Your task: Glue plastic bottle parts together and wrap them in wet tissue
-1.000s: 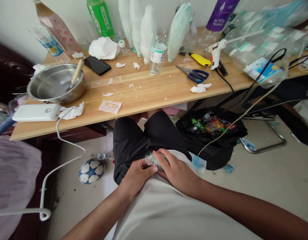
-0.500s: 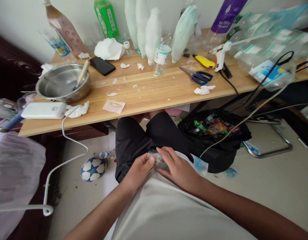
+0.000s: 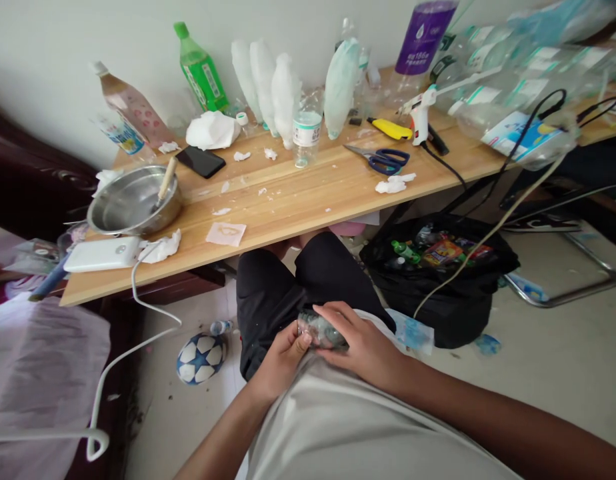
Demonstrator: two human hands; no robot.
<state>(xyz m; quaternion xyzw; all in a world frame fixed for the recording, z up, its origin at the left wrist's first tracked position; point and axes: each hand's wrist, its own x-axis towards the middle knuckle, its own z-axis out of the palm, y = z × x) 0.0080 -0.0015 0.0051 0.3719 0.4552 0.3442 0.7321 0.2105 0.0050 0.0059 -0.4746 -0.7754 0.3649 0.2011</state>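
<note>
While the left hand (image 3: 282, 353) and right hand (image 3: 361, 341) are both clamping a clear plastic piece (image 3: 319, 330), seemingly a bottle part, over the lap (image 3: 268, 310), uneven finger pressure could be risking a dent or a slip.

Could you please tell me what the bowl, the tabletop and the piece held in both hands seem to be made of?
Held piece: probably clear plastic, glossy, see-through with highlights.
Bowl: likely stainless steel, shiny, with silvery reflections.
Tabletop: wood or wood-look laminate, satin, showing grain.
</note>
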